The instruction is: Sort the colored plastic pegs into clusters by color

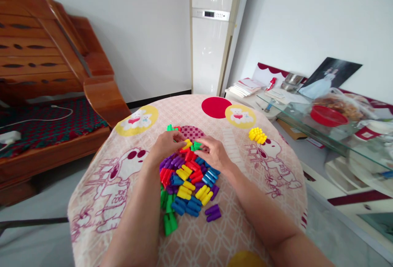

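Observation:
A heap of plastic toy building blocks, each shaped like joined tubes, lies on the round table in front of me. My left hand (pixel 167 147) is at the far left side of the heap, thumb and fingers closed on a yellow block (pixel 187 143). Across from it, my right hand (pixel 215 153) pinches a green block (pixel 195 146) between thumb and fingers. Below the hands are red blocks (pixel 190 155), purple blocks (pixel 172 162), yellow blocks (pixel 184 172) and blue blocks (pixel 210 177). Closer to me, one green block (pixel 170 223) and one purple block (pixel 213 212) lie at the heap's edge.
A cluster of yellow blocks (pixel 258 135) sits apart on the right of the patterned tablecloth (pixel 239 234). A wooden bench (pixel 101 99) stands at the left. To the right, a glass-topped cabinet (pixel 294 113) holds papers, a red bowl (pixel 329 115) and a photograph (pixel 331 77).

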### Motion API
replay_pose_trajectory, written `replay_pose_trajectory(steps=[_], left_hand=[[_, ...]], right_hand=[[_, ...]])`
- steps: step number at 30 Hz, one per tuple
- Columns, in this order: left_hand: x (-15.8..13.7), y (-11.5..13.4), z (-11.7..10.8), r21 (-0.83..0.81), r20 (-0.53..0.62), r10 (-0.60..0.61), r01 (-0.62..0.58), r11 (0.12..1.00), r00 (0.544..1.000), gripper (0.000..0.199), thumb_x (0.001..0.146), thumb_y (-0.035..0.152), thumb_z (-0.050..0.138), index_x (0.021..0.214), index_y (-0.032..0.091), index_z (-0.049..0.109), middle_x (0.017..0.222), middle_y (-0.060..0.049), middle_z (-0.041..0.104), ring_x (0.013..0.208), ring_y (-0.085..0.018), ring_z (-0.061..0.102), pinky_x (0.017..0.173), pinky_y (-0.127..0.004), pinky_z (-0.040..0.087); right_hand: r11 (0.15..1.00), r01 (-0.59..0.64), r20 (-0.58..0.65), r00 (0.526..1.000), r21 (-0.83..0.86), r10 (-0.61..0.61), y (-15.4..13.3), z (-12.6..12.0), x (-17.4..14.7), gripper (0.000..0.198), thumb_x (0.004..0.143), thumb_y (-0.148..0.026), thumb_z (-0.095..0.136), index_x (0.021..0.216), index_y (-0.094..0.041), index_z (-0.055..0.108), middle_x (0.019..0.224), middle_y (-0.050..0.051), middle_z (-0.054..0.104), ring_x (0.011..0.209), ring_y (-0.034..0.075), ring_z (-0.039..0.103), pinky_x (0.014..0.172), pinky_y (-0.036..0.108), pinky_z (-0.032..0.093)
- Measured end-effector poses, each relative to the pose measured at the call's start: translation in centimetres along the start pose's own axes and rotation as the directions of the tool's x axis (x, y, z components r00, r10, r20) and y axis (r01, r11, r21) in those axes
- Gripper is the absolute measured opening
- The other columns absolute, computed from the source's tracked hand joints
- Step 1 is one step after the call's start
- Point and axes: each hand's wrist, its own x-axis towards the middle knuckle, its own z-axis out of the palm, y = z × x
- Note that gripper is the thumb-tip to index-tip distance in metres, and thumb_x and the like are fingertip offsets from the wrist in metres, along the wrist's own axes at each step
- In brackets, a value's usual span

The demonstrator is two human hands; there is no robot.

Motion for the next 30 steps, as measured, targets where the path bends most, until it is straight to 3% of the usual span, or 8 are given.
replay_pose_trajectory(steps=[3, 7, 12, 17, 22, 26, 30], left_hand=[[0.0, 1.1, 1.2, -0.171, 0.041, -0.02, 0.027, 0.985, 0.999, 0.022, 0.065, 0.038, 0.071, 0.077, 0.019, 0.067, 0.063, -0.001, 0.068, 0.056, -0.018, 0.063, 0.055, -0.029, 0.05], [0.0, 2.1, 2.6, -0.217, 0.097, -0.021, 0.042, 0.975, 0.995, 0.02, 0.067, 0.038, 0.072, 0.072, 0.019, 0.065, 0.062, -0.001, 0.068, 0.057, -0.018, 0.065, 0.057, -0.03, 0.053], [0.2, 2.3, 3.1, -0.244, 0.122, -0.019, 0.049, 0.968, 0.992, 0.025, 0.069, 0.043, 0.073, 0.07, 0.019, 0.064, 0.065, -0.002, 0.069, 0.064, -0.02, 0.069, 0.063, -0.032, 0.057], [0.1, 2.0, 2.8, -0.289, 0.13, 0.038, 0.001, 0.957, 0.991, 0.027, 0.071, 0.045, 0.07, 0.077, 0.018, 0.07, 0.073, -0.004, 0.072, 0.073, -0.021, 0.071, 0.069, -0.033, 0.059], [0.4, 0.5, 1.4, -0.256, -0.023, -0.008, 0.002, 0.967, 1.0, 0.033, 0.067, 0.042, 0.072, 0.087, 0.015, 0.073, 0.075, -0.005, 0.073, 0.068, -0.02, 0.069, 0.065, -0.031, 0.057], [0.7, -0.9, 0.1, -0.298, -0.088, -0.054, 0.026, 0.954, 0.995, 0.038, 0.064, 0.046, 0.075, 0.086, 0.015, 0.072, 0.074, -0.005, 0.073, 0.069, -0.02, 0.068, 0.066, -0.032, 0.058], [0.5, -1.0, -0.6, -0.32, -0.136, -0.063, 0.016, 0.947, 0.989, 0.038, 0.063, 0.046, 0.076, 0.085, 0.015, 0.072, 0.074, -0.004, 0.072, 0.072, -0.021, 0.069, 0.066, -0.032, 0.058]], right_hand=[[0.986, 0.086, 0.019, 0.996, -0.14, -0.084, -0.4, 0.4, 0.0, 0.031, 0.084, -0.019, 0.074, 0.114, -0.021, 0.069, 0.114, 0.011, 0.068, 0.107, 0.024, 0.065, 0.091, 0.035, 0.054], [0.95, 0.053, 0.067, 0.997, -0.309, -0.034, -0.5, 0.1, -0.1, 0.01, 0.092, -0.019, 0.065, 0.1, -0.021, 0.069, 0.098, 0.009, 0.069, 0.096, 0.023, 0.065, 0.082, 0.033, 0.052], [0.941, 0.019, 0.091, 0.996, -0.338, 0.012, -0.4, -0.2, -0.3, 0.013, 0.092, -0.02, 0.064, 0.105, -0.021, 0.066, 0.098, 0.008, 0.072, 0.088, 0.021, 0.066, 0.075, 0.029, 0.049], [0.945, -0.043, -0.019, 0.999, -0.323, 0.039, 0.4, -0.8, 0.1, 0.012, 0.088, -0.015, 0.061, 0.092, -0.022, 0.07, 0.085, 0.004, 0.072, 0.076, 0.017, 0.064, 0.069, 0.025, 0.046], [0.89, -0.284, -0.208, 0.953, -0.357, 0.22, 2.2, -6.5, 0.8, 0.012, 0.08, -0.017, 0.064, 0.083, -0.019, 0.075, 0.079, 0.003, 0.073, 0.072, 0.015, 0.064, 0.069, 0.024, 0.046], [0.724, -0.556, -0.41, 0.82, -0.407, 0.399, 4.3, -12.8, 0.0, 0.018, 0.075, -0.018, 0.062, 0.084, -0.017, 0.078, 0.078, 0.004, 0.075, 0.076, 0.019, 0.069, 0.07, 0.025, 0.049], [0.57, -0.684, -0.471, 0.728, -0.454, 0.499, 5.9, -17.0, -1.9, 0.024, 0.073, -0.019, 0.061, 0.087, -0.014, 0.079, 0.079, 0.007, 0.077, 0.072, 0.02, 0.07, 0.065, 0.025, 0.049]])
